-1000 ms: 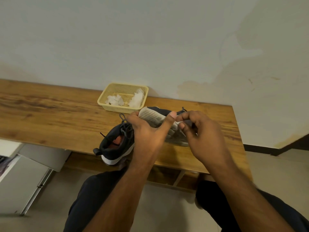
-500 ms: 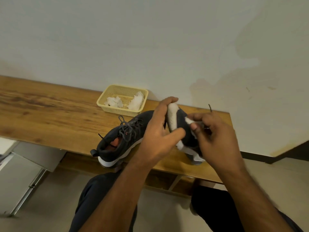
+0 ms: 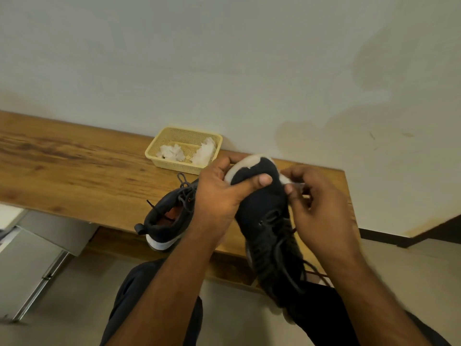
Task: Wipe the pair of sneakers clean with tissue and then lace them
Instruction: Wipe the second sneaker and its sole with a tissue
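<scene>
Sneaker up in both hands, toe at the wall

Your left hand (image 3: 219, 196) has its grip wrapped round the toe of the held sneaker (image 3: 264, 221), just right of the basket (image 3: 159, 152). Your right hand (image 3: 321, 208) pinches a bit of tissue (image 3: 284, 179) against the toe. Second sneaker (image 3: 167, 218) sits on the counter (image 3: 74, 176), near side of the basket.

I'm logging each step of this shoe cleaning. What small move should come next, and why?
Probably rub the tissue pinched in the right hand along the white toe edge of the held sneaker: the left hand grips the toe, pointed up, and the tissue sits right beside that edge.
</scene>
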